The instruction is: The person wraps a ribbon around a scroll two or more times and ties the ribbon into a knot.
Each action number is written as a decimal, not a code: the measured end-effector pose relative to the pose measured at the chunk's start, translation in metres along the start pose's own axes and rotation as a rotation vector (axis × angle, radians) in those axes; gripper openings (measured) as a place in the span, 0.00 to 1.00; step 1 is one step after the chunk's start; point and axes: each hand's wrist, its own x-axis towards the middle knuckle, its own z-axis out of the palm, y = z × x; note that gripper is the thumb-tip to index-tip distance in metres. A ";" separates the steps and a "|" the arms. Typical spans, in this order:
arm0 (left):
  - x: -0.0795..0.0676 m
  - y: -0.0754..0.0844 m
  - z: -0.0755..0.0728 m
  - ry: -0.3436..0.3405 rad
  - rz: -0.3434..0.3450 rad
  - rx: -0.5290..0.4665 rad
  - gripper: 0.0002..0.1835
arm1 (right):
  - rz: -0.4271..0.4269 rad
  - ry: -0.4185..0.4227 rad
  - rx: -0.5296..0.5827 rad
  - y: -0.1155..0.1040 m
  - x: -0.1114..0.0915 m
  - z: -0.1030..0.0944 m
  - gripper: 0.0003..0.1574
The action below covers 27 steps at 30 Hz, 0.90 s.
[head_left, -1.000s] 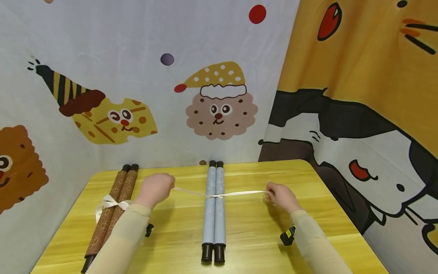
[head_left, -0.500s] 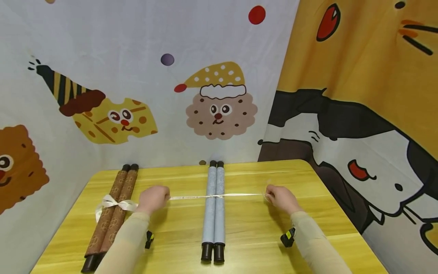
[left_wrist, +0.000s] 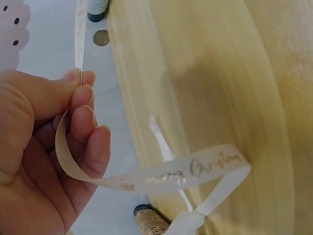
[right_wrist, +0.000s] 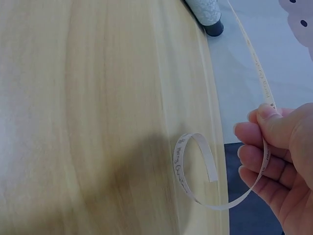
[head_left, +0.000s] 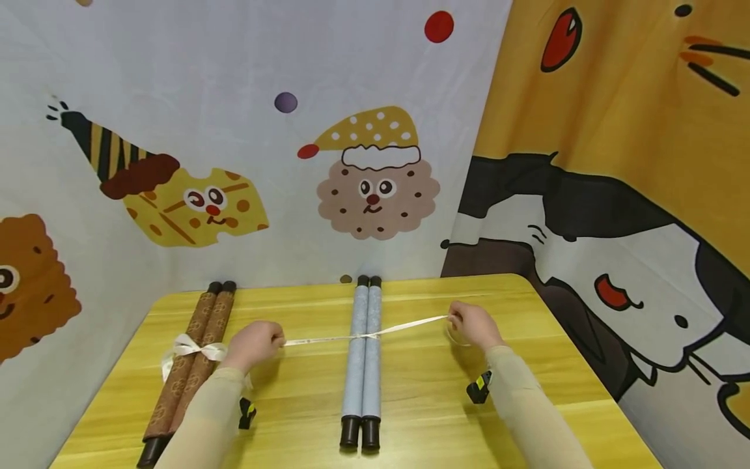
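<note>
Two light-blue scrolls [head_left: 362,378] with dark end knobs lie side by side on the table. A narrow white ribbon [head_left: 410,324] crosses over their middle, where it is knotted. My left hand [head_left: 256,345] pinches one end of the ribbon to the left of the scrolls, between thumb and forefinger. On the other side my right hand [head_left: 476,326] pinches the other end, a little farther from me. Both lengths are stretched taut. In the left wrist view the ribbon's loose tail [left_wrist: 186,169] bears "Merry Christmas" lettering; another tail [right_wrist: 181,166] curls below the right hand.
Two brown patterned scrolls [head_left: 176,391], tied with a white bow [head_left: 196,350], lie at the left of the yellow wooden table [head_left: 433,404]. My left forearm partly covers them. A cartoon-printed cloth [head_left: 234,65] hangs behind the table's back edge.
My left hand has moved down and slightly left, drawing its ribbon end toward me. My right hand has lately moved up and away, so the ribbon now slants across the scrolls.
</note>
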 end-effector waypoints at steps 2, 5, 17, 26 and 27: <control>-0.002 0.002 -0.003 0.005 -0.002 -0.019 0.07 | 0.004 0.018 -0.002 -0.001 0.003 0.000 0.08; -0.003 0.003 -0.005 0.010 -0.008 -0.034 0.05 | -0.007 0.049 -0.005 -0.003 0.006 -0.002 0.09; -0.007 0.008 -0.005 0.019 0.025 -0.072 0.05 | -0.028 0.066 -0.039 -0.005 0.018 -0.012 0.09; -0.011 0.007 -0.006 0.047 0.069 -0.067 0.05 | -0.039 0.065 -0.052 -0.009 0.023 -0.015 0.08; -0.009 0.007 -0.004 0.052 0.064 -0.060 0.05 | -0.038 0.062 -0.054 -0.008 0.022 -0.015 0.08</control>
